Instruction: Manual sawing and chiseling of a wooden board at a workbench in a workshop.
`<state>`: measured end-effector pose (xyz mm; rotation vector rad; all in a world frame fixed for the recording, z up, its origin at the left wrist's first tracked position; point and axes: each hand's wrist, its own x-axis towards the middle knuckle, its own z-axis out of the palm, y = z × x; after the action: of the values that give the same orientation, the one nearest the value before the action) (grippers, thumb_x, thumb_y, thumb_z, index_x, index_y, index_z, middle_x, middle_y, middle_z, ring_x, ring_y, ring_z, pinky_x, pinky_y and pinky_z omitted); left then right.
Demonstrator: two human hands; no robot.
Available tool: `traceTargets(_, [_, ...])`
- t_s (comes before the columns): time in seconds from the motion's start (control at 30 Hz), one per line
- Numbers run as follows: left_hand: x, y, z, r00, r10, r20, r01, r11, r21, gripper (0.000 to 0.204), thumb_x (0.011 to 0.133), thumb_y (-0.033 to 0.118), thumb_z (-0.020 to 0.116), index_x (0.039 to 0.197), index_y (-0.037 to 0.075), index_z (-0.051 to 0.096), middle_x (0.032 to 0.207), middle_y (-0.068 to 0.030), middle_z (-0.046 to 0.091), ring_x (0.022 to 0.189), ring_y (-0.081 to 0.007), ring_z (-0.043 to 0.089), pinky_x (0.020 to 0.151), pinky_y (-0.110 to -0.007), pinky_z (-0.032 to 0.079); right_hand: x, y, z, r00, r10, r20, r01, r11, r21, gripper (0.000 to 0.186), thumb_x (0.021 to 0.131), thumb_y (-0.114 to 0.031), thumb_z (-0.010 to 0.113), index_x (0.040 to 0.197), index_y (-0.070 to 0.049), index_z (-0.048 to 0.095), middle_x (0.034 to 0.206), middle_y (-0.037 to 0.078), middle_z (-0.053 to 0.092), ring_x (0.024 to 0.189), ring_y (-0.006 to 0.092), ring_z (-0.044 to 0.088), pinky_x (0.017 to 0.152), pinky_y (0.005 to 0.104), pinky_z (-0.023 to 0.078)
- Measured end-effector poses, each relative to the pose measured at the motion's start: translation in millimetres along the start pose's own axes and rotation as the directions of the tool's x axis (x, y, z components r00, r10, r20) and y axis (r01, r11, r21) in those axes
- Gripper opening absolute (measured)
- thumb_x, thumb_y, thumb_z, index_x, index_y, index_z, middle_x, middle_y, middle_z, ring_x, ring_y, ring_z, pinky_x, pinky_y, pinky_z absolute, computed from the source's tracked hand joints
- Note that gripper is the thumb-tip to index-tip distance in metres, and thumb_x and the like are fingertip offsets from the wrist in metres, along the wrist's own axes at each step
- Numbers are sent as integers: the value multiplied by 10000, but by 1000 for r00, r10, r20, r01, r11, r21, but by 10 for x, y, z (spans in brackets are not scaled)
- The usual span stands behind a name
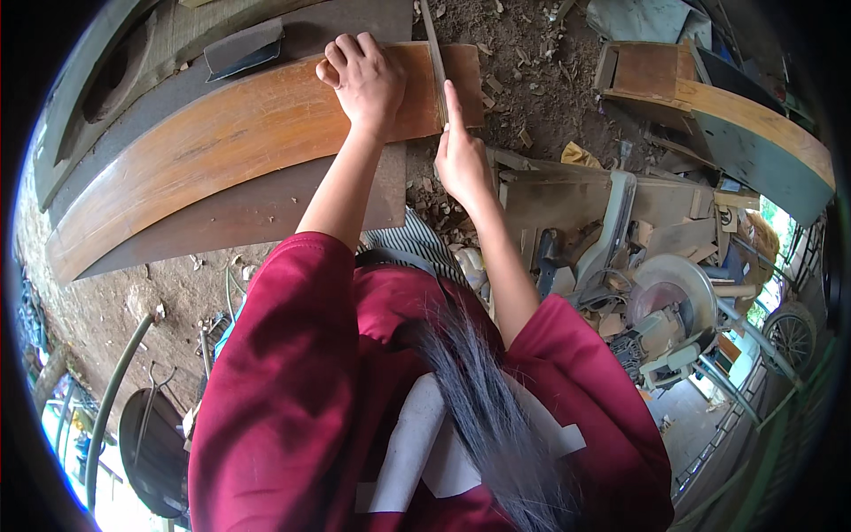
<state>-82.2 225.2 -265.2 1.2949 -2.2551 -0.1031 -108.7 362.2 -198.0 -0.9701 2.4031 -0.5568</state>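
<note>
Long curved wooden board [213, 133], orange-brown, lies flat on the dark brown table [266, 208]; its right end projects past the table's edge, above the dirt ground [532, 106]. A narrow blade [433, 49] crosses the board near that projecting end, running away from the person.

Left hand [365, 82]: on the board, left of the blade, fingers bent inward near the far edge; cannot tell whether they hook over it. Right hand [463, 155]: closed at the near end of the blade, index finger stretched along it; the grip itself is hidden.

Beyond the board, on its left part: a dark grey block [244, 50]. Farther out, upper left: a grey wooden frame [66, 106]. Right side: a curved-topped wooden piece [753, 133], a yellow crumpled scrap [581, 156], a machine with a round disc [667, 301], a spoked wheel [789, 337].
</note>
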Motion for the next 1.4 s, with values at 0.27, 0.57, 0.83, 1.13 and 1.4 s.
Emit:
traceTargets(0.27, [-6,-10,-1,1000,-12,-3,12,1000,-6,152,663,161,502,751,46,459,848,-126,434,887,-270,388,775,-397,257,-403,217,-19,999,-44,20,43,998,35,635,827,-2,350,1346,-236,69,1007,226,539,572,357,558,487,439,405])
traceTargets(0.57, [-9,-60,4,999,4,-38,-2,999,38,139,668,160,496,742,48,459,830,-122,433,878,-268,388,770,-400,254,-575,266,163,999,-37,-25,37,999,-8,672,814,-2,394,1348,-221,50,573,201,528,440,325,501,425,423,339])
traceTargets(0.83, [18,-16,59,999,7,-46,-6,1000,21,131,678,160,493,743,50,463,835,-120,431,879,-266,387,768,-401,254,-44,104,276,998,14,-53,-13,1000,16,648,827,-38,383,1342,-220,33,547,200,522,468,357,518,426,455,375])
traceTargets(1.13, [-12,-40,53,999,5,-48,-3,999,43,136,687,176,496,737,53,468,832,-119,432,894,-265,386,767,-408,251,-511,314,483,995,34,-94,-26,996,89,603,831,-11,351,1342,-177,76,1086,156,520,572,343,562,484,430,409])
traceTargets(1.4, [-20,-76,54,998,12,-54,-10,999,43,137,688,177,495,737,52,465,832,-119,433,884,-266,384,770,-410,250,-385,252,389,997,71,-28,-71,997,-4,619,831,-30,370,1343,-193,63,585,199,529,494,350,533,439,435,380])
